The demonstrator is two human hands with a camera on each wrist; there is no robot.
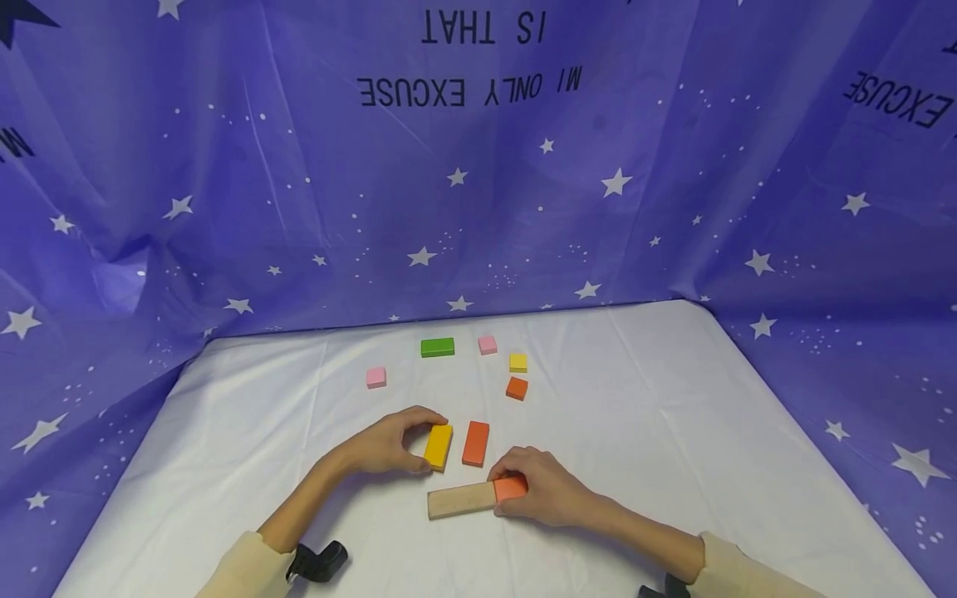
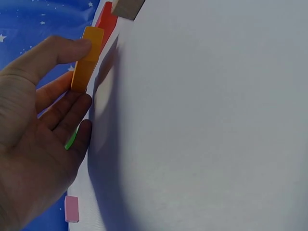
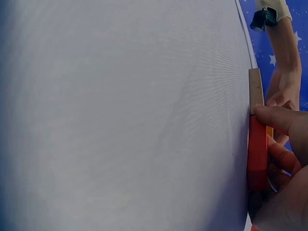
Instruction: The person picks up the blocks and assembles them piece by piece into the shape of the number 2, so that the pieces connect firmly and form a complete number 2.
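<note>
My left hand [image 1: 385, 443] pinches a yellow-orange rectangular block [image 1: 439, 448] between thumb and fingers. In the left wrist view the thumb lies on the face of this block [image 2: 88, 60], with the other fingers behind it. Lower right, my right hand [image 1: 552, 490] grips an orange-red block [image 1: 511, 488], thumb on the near side and fingers on the far side. That block lines up end to end with a plain wooden block [image 1: 461, 501]. In the right wrist view the thumb is right where the red block [image 3: 257, 151] meets the wooden one [image 3: 255, 89]. Between the hands lies another red-orange block [image 1: 475, 443].
Farther back on the white cloth [image 1: 635, 399] lie a green block [image 1: 437, 347], a pink cube [image 1: 488, 345], another pink cube [image 1: 376, 377], a small yellow block [image 1: 518, 363] and a small orange block [image 1: 517, 388]. A purple star-patterned curtain [image 1: 508, 216] surrounds the table.
</note>
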